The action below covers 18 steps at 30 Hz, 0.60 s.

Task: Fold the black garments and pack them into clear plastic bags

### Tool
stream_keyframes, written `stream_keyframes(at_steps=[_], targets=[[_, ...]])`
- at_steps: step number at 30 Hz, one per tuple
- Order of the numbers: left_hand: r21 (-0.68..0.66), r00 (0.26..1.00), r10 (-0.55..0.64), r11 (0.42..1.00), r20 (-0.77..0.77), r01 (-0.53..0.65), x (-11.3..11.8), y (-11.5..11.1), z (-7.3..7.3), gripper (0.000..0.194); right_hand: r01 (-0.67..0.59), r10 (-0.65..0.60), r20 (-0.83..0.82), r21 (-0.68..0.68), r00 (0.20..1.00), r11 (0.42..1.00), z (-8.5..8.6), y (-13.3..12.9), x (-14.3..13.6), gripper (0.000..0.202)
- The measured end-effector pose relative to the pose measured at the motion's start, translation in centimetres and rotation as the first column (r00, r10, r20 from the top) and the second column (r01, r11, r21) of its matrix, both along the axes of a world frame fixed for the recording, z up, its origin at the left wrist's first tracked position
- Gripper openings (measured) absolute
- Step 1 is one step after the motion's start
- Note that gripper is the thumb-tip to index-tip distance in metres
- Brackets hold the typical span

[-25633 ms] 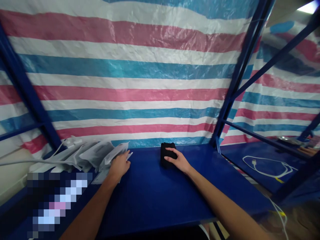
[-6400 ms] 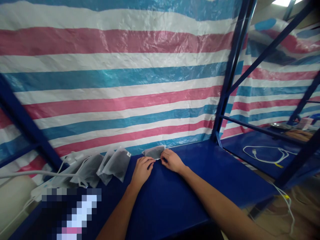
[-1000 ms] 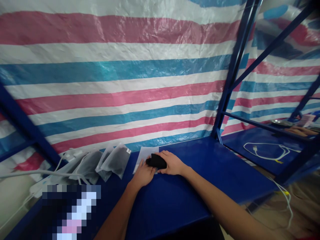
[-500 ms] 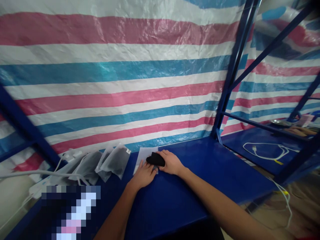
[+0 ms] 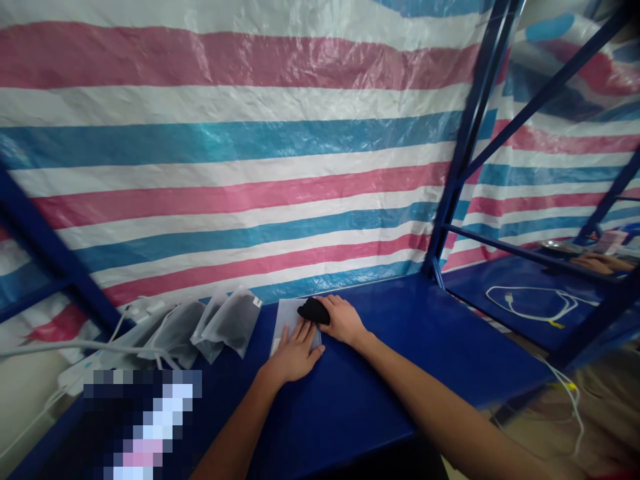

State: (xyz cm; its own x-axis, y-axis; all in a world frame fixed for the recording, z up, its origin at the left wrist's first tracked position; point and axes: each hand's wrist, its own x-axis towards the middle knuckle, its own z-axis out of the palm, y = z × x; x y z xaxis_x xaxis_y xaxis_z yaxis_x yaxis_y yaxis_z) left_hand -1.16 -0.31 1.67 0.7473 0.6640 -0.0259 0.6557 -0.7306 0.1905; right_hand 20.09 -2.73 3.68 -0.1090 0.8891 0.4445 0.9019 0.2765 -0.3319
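Observation:
A frosted plastic bag (image 5: 283, 316) lies flat on the blue tabletop (image 5: 395, 320) in front of me. My left hand (image 5: 296, 353) rests on it palm down, its fingers spread. In my right hand (image 5: 345, 321) is a folded black cloth item (image 5: 314, 311), gripped at its right end over the far part of the bag. The left fingertips reach the near side of the black cloth. What kind of cloth item it is, I cannot make out.
Several filled frosted bags (image 5: 234, 323) stand in a row at left, beside a power strip (image 5: 75, 377) and cables. Blue metal posts (image 5: 445, 200) frame the table. Right of them, a white cable (image 5: 530, 313) lies on another table, near another person's hand (image 5: 597, 263).
My left hand has slid slightly right and its fingers have spread flatter on the bag. The bag has shifted a little right, and the black cloth sits a bit higher and more bunched.

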Motion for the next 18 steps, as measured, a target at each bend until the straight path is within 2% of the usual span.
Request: stream_keyframes(at_steps=[5, 9, 14, 18], targets=[[0.017, 0.999, 0.042, 0.999, -0.025, -0.041, 0.4, -2.9, 1.0, 0.078, 0.032, -0.031, 0.030, -0.015, 0.999, 0.999, 0.1, 0.2, -0.1, 0.069], [0.036, 0.998, 0.048, 0.998, -0.047, -0.046, -0.2, -5.8, 1.5, 0.076, 0.044, -0.043, 0.031, -0.041, 0.999, 0.998, 0.5, -0.1, -0.1, 0.070], [0.087, 0.999, 0.048, 0.995, 0.020, -0.050, -1.6, -9.6, 0.8, 0.071, 0.030, -0.029, 0.009, -0.066, 1.000, 0.997, 0.8, -0.2, 0.0, 0.070], [0.091, 0.995, 0.081, 0.992, 0.066, -0.087, -2.3, -11.9, 0.3, 0.070, -0.030, 0.030, -0.009, -0.051, 1.000, 0.998, 0.4, -0.2, 0.3, 0.072]])
